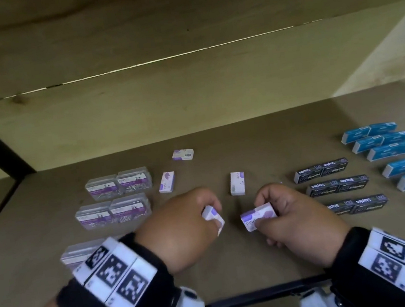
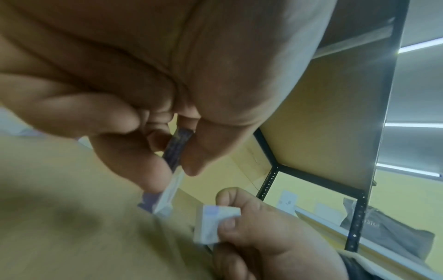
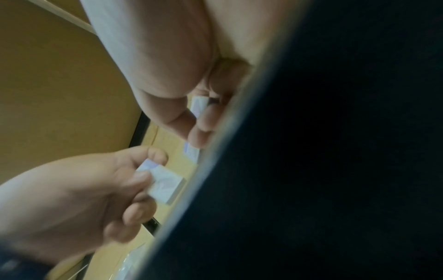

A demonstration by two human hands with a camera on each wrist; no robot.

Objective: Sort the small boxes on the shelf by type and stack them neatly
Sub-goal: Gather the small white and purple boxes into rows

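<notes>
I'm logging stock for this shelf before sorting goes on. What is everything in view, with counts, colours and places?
White-and-purple small boxes: three loose, mid-shelf; two more in the hands.
Clear paper-clip boxes: at least five, purple labels, left, in pairs; the nearest part hidden by the wrist.
Black staples boxes: six, three rows of two, right of centre.
Blue boxes: about ten, far right; the exact count is unclear.
Shelf: one, brown board.
Left hand: grips one white-and-purple box.
Right hand: grips another.
</notes>
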